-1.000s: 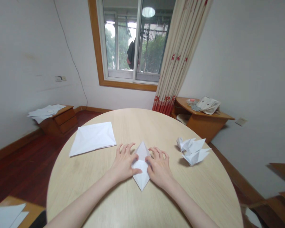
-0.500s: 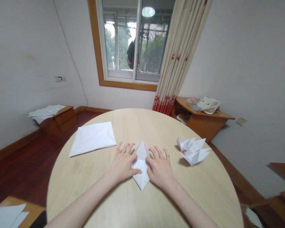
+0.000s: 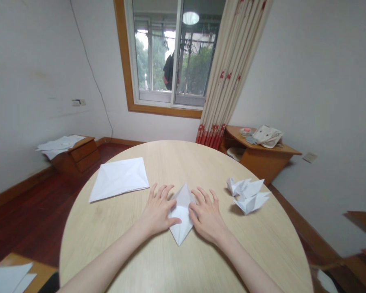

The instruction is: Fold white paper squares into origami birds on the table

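A white paper folded into a pointed diamond (image 3: 180, 228) lies in the middle of the round pale wood table (image 3: 110, 248), near my side. My left hand (image 3: 158, 211) rests flat at its left edge, with the thumb lying across the paper. My right hand (image 3: 206, 215) presses against its right edge with the fingers spread. Neither hand grips it. To the left of my left hand lies a large folded white sheet (image 3: 118, 179). Beyond my right hand sit crumpled, folded paper shapes (image 3: 248, 196).
A low wooden drawer unit with loose white papers (image 3: 81, 152) stands by the far left wall. A wooden corner table (image 3: 262, 152) holding a cloth bag stands at the far right. Dark red wooden floor surrounds the table. White sheets (image 3: 9, 278) lie on a wooden surface at lower left.
My fingers have spread a little wider on both hands. The right hand sits slightly further from the paper's top point. The folded paper has not visibly moved.
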A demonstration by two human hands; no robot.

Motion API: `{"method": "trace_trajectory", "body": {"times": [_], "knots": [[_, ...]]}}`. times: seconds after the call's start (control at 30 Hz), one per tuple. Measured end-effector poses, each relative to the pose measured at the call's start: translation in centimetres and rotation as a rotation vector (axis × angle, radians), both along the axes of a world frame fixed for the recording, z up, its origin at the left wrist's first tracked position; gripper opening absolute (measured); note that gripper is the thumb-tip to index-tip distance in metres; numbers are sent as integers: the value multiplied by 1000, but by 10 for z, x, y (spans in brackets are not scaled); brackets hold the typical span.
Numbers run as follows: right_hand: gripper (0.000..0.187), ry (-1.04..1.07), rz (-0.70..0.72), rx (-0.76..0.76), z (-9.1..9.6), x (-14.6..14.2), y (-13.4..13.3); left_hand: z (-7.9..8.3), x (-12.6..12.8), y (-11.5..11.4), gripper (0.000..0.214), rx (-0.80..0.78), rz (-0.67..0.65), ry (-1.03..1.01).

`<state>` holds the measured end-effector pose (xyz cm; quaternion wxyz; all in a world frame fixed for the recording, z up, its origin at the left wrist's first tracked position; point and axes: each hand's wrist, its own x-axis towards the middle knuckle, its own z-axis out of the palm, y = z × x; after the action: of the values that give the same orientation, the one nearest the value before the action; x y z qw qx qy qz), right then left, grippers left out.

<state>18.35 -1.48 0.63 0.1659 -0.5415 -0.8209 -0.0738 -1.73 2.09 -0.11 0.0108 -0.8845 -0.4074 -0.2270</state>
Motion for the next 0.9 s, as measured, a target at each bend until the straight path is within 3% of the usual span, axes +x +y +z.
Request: {"method": "trace_trajectory", "body": {"times": [0.37, 0.67, 0.9], "knots": [[26, 83, 52, -13, 2, 5, -1, -4, 3, -3, 33, -30, -23, -41], [48, 140, 194, 142, -2, 14, 5, -4, 1, -1, 30, -65, -45, -21], [29, 125, 226, 153, -4, 18, 9, -7, 0, 1, 27, -52, -41, 5]]}}
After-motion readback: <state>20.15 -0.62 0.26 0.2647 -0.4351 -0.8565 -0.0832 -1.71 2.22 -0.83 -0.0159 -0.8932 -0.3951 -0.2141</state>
